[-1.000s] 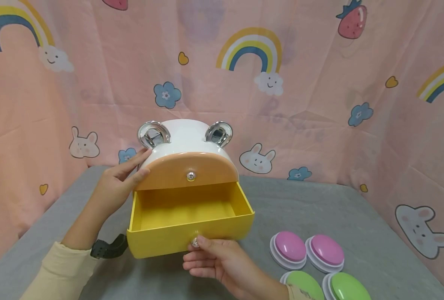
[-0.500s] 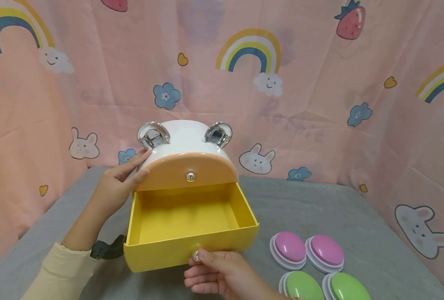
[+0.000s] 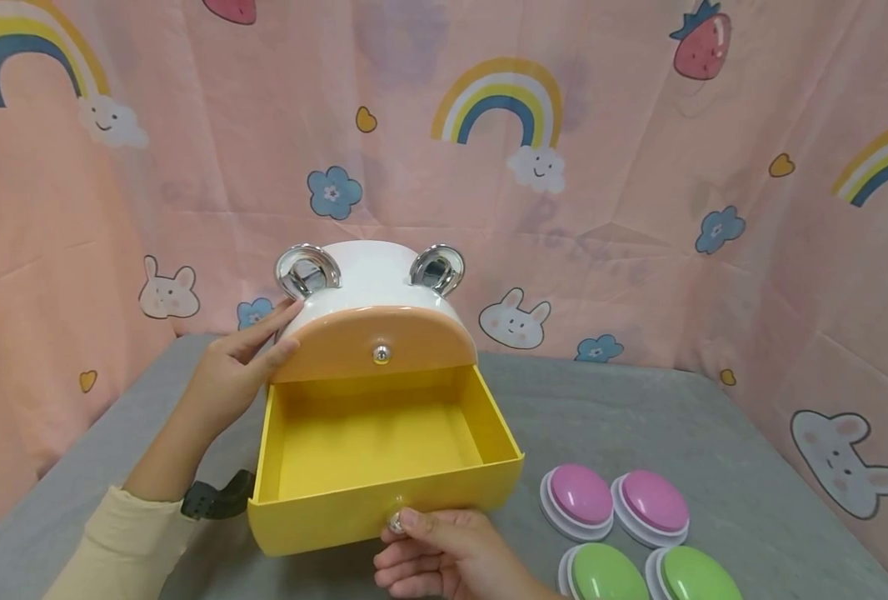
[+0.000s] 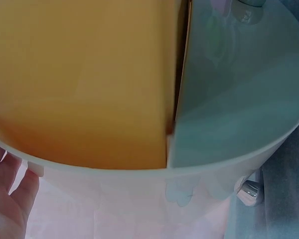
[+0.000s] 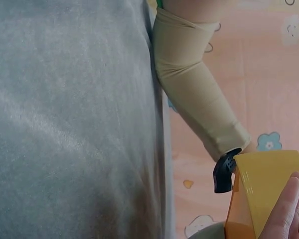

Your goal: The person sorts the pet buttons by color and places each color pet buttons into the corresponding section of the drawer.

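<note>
Below orange front (image 3: 376, 329), yel. drawer (image 3: 316, 523), slvr knob (image 3: 395, 523)

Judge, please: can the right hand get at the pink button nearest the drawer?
Probably yes: nothing visible stands between the right hand and that pink button, though it must first release the lower silver knob.

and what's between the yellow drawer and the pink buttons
In the head view, only bare grey cloth shows between the yellow drawer and the pink buttons.
</note>
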Available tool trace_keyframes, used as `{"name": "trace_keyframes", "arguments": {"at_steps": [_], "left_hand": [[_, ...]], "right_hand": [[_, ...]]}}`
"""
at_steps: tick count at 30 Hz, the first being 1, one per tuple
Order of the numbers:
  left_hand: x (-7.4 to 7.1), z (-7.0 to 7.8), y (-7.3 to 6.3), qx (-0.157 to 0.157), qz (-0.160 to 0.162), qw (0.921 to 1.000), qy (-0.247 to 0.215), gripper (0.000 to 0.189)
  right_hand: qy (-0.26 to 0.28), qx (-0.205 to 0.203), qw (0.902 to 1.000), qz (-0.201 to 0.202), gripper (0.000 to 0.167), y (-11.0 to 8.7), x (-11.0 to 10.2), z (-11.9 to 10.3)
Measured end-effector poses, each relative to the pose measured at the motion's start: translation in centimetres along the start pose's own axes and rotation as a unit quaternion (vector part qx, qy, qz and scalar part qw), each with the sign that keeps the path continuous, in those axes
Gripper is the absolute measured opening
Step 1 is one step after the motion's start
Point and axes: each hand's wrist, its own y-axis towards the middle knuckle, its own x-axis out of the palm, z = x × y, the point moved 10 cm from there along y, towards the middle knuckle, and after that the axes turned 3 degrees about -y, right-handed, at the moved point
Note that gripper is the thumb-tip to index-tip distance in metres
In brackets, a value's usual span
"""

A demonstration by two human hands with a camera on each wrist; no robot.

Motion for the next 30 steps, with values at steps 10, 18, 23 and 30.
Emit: {"name": "trace_keyframes", "arguments": {"at_steps": [10,18,23,30], "left_hand": [[-0.1,-0.2,0.0,-0.003,0.001,1.0000,-0.006,0.052],[0.0,-0.1,0.1,0.001,0.001,1.0000,-0.005,0.052],[0.1,-0.1,0.1,-0.002,0.002,1.0000,-0.005,0.052],[0.1,-0.1,0.1,-0.001,0.002,1.0000,-0.007,0.052]], "right_hand": [[-0.010,0.017,0.9998,0.010,0.035,-0.4,-0.1,0.4],[0.000,0.028,0.9996,0.004,0.032,-0.9,-0.1,0.9],[0.003,0.019,0.9998,0.007,0.032,-1.1,-0.1,0.9],[0.006,0.035,0.9991,0.023,0.039,-1.3,-0.2,1.3]]}}
